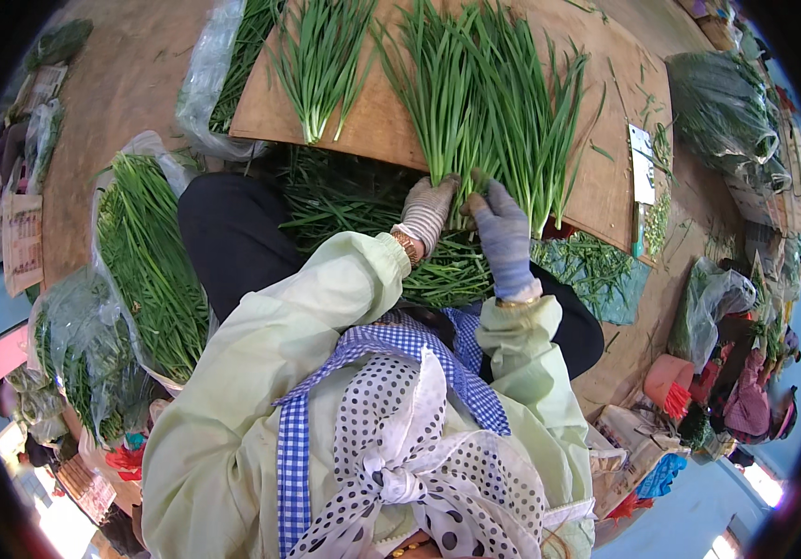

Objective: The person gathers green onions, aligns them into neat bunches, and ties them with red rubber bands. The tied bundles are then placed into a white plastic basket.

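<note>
My left hand (432, 213), in a striped knit glove, is closed around the pale lower ends of a bunch of long flat green leaves, apparently garlic chives (435, 105). Beside it, my gloved right hand (501, 227) has its thumb and fingertips at the stem ends; whether they pinch any is unclear. Another pile of chives (522, 119) lies on the wooden board (386, 136), partly behind my right hand. Farther left on the board rests a separate small bunch (320, 63). Loose green leaves (446, 276) fill the space below my hands, between my knees.
Plastic-wrapped chives (155, 258) stand by my left knee, and an open plastic bag (208, 77) of greens lies beyond. A white card-like object (641, 164) is at the board's right edge. On the right are a bagged heap (722, 105), a red bucket (666, 381) and a person (750, 398).
</note>
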Motion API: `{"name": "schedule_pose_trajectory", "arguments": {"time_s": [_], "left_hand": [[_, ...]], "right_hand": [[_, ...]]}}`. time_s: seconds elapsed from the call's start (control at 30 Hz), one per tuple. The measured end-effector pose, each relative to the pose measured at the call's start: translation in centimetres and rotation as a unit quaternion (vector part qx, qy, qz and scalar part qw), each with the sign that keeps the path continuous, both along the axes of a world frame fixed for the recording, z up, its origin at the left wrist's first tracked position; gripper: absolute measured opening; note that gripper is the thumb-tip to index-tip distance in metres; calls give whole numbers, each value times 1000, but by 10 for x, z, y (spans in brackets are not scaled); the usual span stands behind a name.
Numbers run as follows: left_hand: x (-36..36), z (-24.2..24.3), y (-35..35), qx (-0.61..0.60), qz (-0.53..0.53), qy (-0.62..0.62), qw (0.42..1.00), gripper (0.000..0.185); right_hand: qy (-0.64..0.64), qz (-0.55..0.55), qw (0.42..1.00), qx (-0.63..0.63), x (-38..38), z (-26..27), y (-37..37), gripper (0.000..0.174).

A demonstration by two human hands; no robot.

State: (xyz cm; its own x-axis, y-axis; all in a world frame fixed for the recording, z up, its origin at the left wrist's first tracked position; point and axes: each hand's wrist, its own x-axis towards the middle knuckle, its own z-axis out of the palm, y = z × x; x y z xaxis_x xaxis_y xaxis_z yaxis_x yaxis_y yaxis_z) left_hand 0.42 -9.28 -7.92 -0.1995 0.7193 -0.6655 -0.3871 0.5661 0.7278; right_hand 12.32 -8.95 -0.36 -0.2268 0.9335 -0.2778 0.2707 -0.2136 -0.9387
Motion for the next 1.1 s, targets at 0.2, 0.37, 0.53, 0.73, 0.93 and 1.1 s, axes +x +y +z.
{"name": "schedule_pose_trajectory", "arguments": {"time_s": [0.2,0.37,0.53,0.73,0.93,1.1], "left_hand": [[-16,-6,-15,44,95,-39,994,28],[-22,6,-22,47,111,-140,983,29],[-27,9,-22,54,93,-169,980,31],[-29,2,-21,33,89,-163,982,34],[-26,-7,-19,52,96,-173,979,32],[-28,-1,-19,48,85,-181,979,32]], "right_hand": [[-121,-24,991,-45,18,-36,15,43],[3,-76,996,-53,17,-7,10,34],[6,-104,994,25,4,12,9,22],[-55,-114,989,79,17,14,11,18],[-391,22,892,226,3,-15,0,31],[-384,15,903,192,4,-27,10,30]]}}
